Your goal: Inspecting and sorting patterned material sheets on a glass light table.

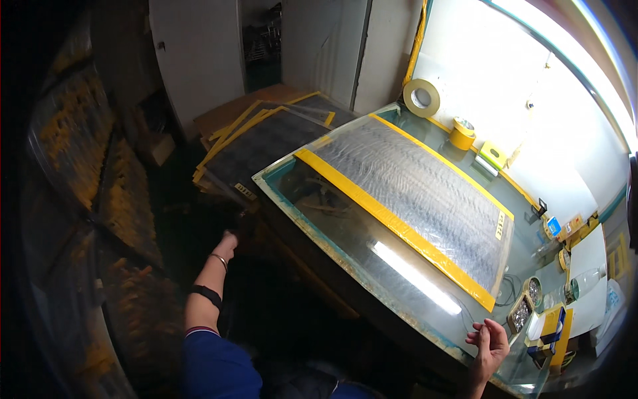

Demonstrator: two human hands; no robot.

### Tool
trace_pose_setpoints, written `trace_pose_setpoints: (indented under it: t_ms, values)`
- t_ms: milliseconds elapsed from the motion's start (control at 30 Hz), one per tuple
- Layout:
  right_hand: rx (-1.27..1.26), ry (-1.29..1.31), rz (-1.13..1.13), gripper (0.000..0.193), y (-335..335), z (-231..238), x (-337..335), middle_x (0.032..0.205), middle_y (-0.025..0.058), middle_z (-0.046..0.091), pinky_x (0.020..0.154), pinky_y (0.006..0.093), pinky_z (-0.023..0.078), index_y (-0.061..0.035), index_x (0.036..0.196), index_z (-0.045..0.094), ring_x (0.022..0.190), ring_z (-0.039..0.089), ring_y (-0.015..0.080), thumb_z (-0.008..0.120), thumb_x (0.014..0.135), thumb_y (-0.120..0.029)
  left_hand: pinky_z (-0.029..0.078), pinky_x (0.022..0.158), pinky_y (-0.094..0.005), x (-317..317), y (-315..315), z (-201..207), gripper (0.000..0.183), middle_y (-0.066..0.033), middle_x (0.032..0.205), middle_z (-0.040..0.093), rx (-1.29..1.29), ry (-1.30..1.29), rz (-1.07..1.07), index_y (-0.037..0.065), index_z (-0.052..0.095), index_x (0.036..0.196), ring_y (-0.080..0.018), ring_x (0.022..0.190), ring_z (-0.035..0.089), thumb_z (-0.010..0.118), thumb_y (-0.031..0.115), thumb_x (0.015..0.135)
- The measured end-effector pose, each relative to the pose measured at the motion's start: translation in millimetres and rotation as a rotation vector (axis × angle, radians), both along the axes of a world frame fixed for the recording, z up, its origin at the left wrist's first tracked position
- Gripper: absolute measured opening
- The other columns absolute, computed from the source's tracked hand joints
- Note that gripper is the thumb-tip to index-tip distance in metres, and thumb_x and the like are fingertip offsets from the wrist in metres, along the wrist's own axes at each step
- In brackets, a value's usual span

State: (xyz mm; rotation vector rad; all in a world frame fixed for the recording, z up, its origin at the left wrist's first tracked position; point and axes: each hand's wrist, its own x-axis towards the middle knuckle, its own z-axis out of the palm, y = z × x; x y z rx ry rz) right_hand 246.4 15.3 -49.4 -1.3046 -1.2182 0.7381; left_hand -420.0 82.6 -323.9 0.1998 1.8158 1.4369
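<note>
On the glass-topped table (359, 246) lies a dark, wrinkled sheet under clear film (412, 186), with yellow tape strips (399, 233) along its long edges. My right hand (490, 346) is above the table's near right corner, just off the sheet's corner. Its fingers are curled in toward the thumb; whatever they pinch, if anything, is too small to make out. Beside the table's left edge, my left arm reaches forward and down. Shadow covers the left hand (229, 241), so its fingers cannot be read.
More yellow-taped sheets (266, 139) are stacked beyond the table's left end. Along its back stand a large tape roll (422, 98), a yellow tape roll (462, 134) and a yellow-green box (492, 155). Small metal parts fill a tray (520, 314) near my right hand. Racks (100, 166) line the left.
</note>
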Motion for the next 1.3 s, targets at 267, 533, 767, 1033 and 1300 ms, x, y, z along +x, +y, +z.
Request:
trace_pose_setpoints:
  t_ms: [267,533,767,1033,1300]
  values:
    - [0.012,0.136,0.075,0.016,-7,8,0,0.086,0.0153,0.064,0.063,0.0266,0.053,0.0045,0.102,0.056,0.070,0.063,0.0162,0.053,0.087,0.000,0.047,0.069,-0.0253,100,41,234,0.011,-0.0055,0.092,0.062,0.669,1.053,0.128,0.002,0.057,0.097,-0.0121,0.081,0.059,0.054,0.006,0.088]
    - [0.146,0.194,0.002,0.033,9,-5,7,0.100,0.0155,0.061,0.076,0.0283,0.054,0.0018,0.120,0.047,0.091,0.061,0.0179,0.054,0.087,-0.001,0.051,0.073,-0.0345,431,56,346,0.033,-0.0167,0.096,0.061,1.015,1.587,-1.399,0.003,0.059,0.106,-0.0273,0.083,0.062,0.064,0.012,0.074]
    - [0.227,0.225,-0.052,0.034,6,-6,13,0.109,0.0156,0.057,0.081,0.0291,0.052,0.0015,0.119,0.046,0.104,0.057,0.0185,0.055,0.086,-0.002,0.051,0.070,-0.0427,570,60,335,0.033,-0.0229,0.084,0.062,0.598,1.715,-1.849,0.002,0.059,0.096,-0.0388,0.079,0.061,0.063,0.012,0.065]
    - [0.272,0.172,-0.085,0.032,6,-9,12,0.111,0.0148,0.055,0.083,0.0316,0.051,0.0012,0.117,0.049,0.105,0.056,0.0213,0.054,0.085,-0.002,0.050,0.058,-0.0440,552,51,316,0.017,-0.0184,0.069,0.061,0.780,1.908,-1.533,0.004,0.057,0.090,-0.0360,0.065,0.062,0.049,0.007,0.076]
    - [0.359,0.070,-0.158,0.030,2,-7,14,0.109,0.0131,0.054,0.086,0.0312,0.049,0.0016,0.114,0.050,0.106,0.054,0.0205,0.051,0.084,0.001,0.052,0.070,-0.0354,440,-58,373,0.027,-0.0160,0.084,0.064,0.559,1.707,-1.749,0.004,0.063,0.096,-0.0304,0.077,0.063,0.069,0.010,0.071]
